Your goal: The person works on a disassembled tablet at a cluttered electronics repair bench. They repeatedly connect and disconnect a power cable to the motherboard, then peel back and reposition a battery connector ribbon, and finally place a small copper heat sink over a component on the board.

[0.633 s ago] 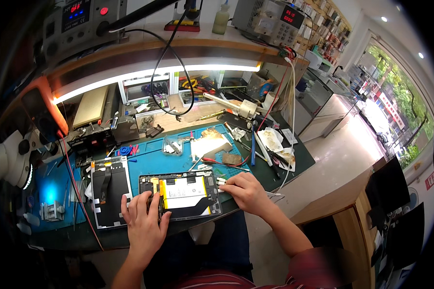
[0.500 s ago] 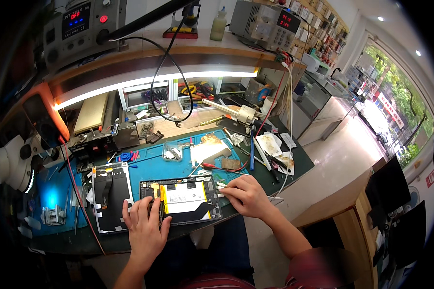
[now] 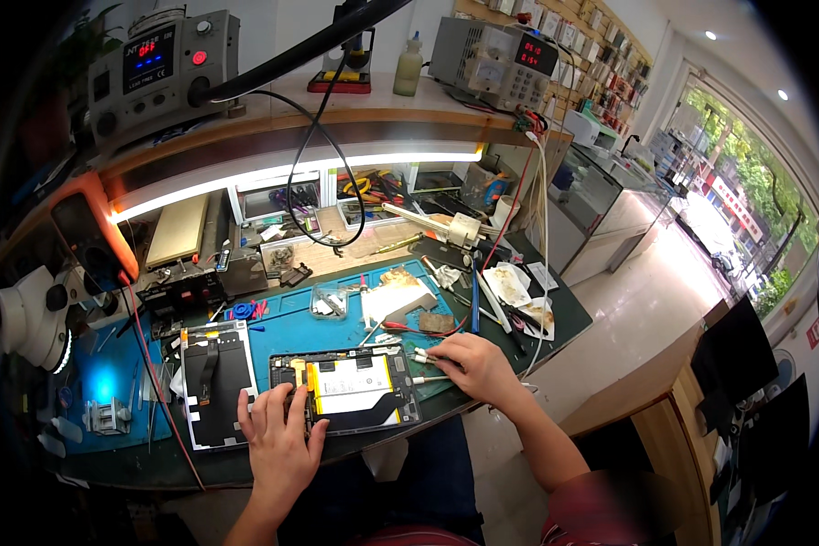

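At the front of the cluttered bench (image 3: 569, 311) lies an opened tablet (image 3: 348, 393); the left hand (image 3: 280, 440) rests spread on its left end, the right hand (image 3: 479, 368) pinching a white plug (image 3: 421, 356) beside it.

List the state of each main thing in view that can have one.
Tablet: opened, lying flat, insides exposed.
Black panel: lying flat beside the tablet.
Strip light: lit.
Power supply: display lit.
Grey station: display lit.
Microscope ring light: lit.
Left hand: fingers spread at the tablet's left end.
Right hand: pinching a white plug.
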### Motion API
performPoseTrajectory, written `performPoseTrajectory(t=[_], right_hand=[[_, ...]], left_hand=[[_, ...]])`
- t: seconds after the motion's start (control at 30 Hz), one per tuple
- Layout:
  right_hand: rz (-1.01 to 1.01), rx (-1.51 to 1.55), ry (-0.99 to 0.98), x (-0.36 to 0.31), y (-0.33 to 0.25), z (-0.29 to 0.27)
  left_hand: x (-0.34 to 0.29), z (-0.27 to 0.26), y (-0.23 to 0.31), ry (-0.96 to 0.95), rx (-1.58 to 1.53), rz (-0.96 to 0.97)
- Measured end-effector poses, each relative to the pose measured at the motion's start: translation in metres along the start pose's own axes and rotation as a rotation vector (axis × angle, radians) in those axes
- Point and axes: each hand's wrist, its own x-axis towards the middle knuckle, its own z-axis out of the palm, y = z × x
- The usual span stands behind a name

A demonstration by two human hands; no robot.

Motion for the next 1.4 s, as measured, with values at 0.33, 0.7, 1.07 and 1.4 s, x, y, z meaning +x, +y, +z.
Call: performPoseTrajectory(t=[0.33, 0.7, 1.07, 1.4], right_hand=[[0.026, -0.094, 0.193, -0.001, -0.018, 0.013], [-0.093, -0.1, 0.438, -0.009, -0.024, 0.034], [-0.105, -0.055, 0.305, -0.008, -0.023, 0.028], [-0.141, -0.077, -0.033, -0.007, -0.024, 0.001]], left_hand=[[-0.003, -0.004, 0.0, 0.008, -0.054, -0.033], [-0.004, 0.003, -0.004, 0.074, -0.073, -0.034], [0.0, 0.0, -0.002, 0.055, -0.061, -0.026], [-0.01, 0.001, -0.006, 0.307, -0.096, 0.007]])
